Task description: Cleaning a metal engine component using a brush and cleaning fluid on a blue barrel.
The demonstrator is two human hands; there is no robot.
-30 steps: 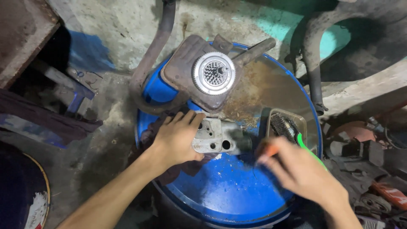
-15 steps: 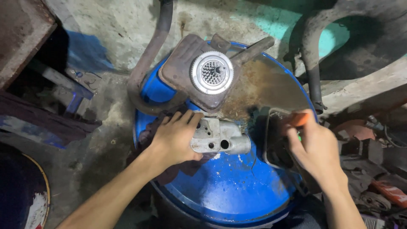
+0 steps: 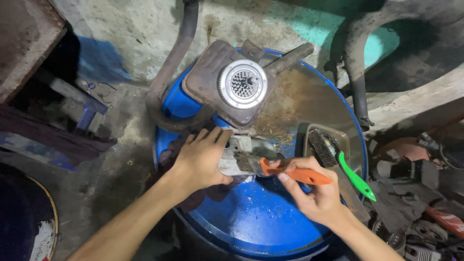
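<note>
So my left hand (image 3: 202, 159) is laid flat over the left end of a grey metal part (image 3: 244, 162), fingers spread and draped over its top, palm pressing it down on the blue drum lid (image 3: 251, 217). It's not a full wrap, more like a pin-it-in-place grip. The part sits about mid-lid, just near of the muffler.

My right hand (image 3: 316, 195) is closed around an orange-handled brush (image 3: 295, 174). Thumb on top, fingers curled underneath, handle pointing off to the right. The head end of the brush is touching the right side of the metal part, right beside my left fingertips. I can't make out the bristles themselves, they're hidden against the part.

Other stuff around: a rusty muffler (image 3: 227, 82) lies across the far side of the lid, with a shiny round perforated cap (image 3: 242, 83) facing up and its pipe curving off to the far left. To the right of my hands there's a small tray (image 3: 338, 136) on the lid edge with a green-handled wire brush (image 3: 345, 166) lying in it, handle sticking out toward the near right. A dark rag (image 3: 212, 193) lies under my left wrist. The lid's far half is brown with rust and grime.
</note>
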